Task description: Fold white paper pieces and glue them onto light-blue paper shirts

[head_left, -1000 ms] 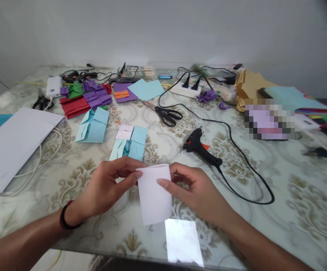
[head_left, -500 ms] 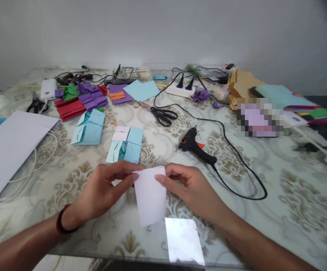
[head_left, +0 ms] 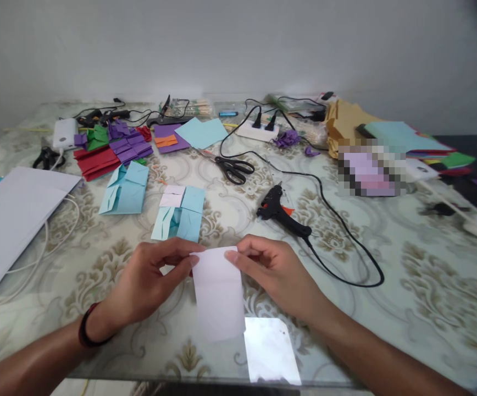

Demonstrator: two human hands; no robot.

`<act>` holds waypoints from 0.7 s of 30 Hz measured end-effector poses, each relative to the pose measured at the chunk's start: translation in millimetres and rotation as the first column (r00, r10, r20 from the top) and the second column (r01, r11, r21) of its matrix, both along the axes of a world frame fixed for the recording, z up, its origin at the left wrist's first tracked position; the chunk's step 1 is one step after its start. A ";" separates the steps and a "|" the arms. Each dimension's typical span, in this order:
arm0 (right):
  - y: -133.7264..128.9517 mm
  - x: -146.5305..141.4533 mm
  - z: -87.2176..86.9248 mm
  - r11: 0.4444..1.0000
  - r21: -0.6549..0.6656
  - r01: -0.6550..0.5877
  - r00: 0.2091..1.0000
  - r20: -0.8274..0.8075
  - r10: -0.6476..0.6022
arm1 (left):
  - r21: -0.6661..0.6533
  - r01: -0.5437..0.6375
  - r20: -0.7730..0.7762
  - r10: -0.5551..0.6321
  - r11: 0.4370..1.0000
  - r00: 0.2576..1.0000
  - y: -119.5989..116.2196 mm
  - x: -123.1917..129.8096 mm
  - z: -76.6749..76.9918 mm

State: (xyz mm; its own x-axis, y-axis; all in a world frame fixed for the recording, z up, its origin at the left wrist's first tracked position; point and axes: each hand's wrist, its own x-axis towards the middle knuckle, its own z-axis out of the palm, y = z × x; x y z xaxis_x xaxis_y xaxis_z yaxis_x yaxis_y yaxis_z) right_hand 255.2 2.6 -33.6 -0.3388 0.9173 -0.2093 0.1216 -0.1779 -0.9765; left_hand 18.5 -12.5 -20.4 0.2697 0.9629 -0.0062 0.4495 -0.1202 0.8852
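A white rectangular paper (head_left: 217, 297) is between the left hand (head_left: 151, 280) and right hand (head_left: 277, 272), in front of a folded light-blue paper square (head_left: 192, 217) on the floral-patterned table (head_left: 374, 220). A black plastic glue gun (head_left: 283, 216) lies right of the square; black-handled metal scissors (head_left: 223, 161) lie behind the gun, to its left.

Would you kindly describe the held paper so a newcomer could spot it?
Over the patterned table, find the left hand and right hand. Both pinch the small white paper; the larger white sheets, far left, lie unheld.
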 end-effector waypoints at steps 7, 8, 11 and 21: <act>1.1 1.4 -1.2 1.000 0.008 -0.010 0.999 -0.034 0.010 | 0.003 0.005 -0.023 -0.005 1.000 1.000 0.8 -0.4 -1.5; 1.3 1.7 -2.0 1.000 0.019 -0.009 0.999 -0.035 0.010 | 0.007 0.003 -0.028 -0.002 1.000 1.000 0.6 0.0 -1.5; 2.1 1.8 -3.5 1.000 0.030 -0.002 0.999 -0.043 0.003 | 0.021 -0.002 -0.037 0.003 1.000 0.999 -0.5 0.9 -1.2; 1.3 3.5 -7.3 0.977 -0.112 -0.181 0.982 0.037 0.186 | 0.029 -0.050 0.028 0.049 0.998 0.998 1.2 -0.3 -1.8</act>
State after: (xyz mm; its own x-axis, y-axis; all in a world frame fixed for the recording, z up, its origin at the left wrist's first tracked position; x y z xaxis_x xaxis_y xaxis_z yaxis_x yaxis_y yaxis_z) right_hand 258.7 3.9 -40.8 -0.4867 0.8116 -0.3232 0.2074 -0.2520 -0.9452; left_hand 18.2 -11.2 -22.2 0.2211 0.9748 0.0294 0.4315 -0.1248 0.8934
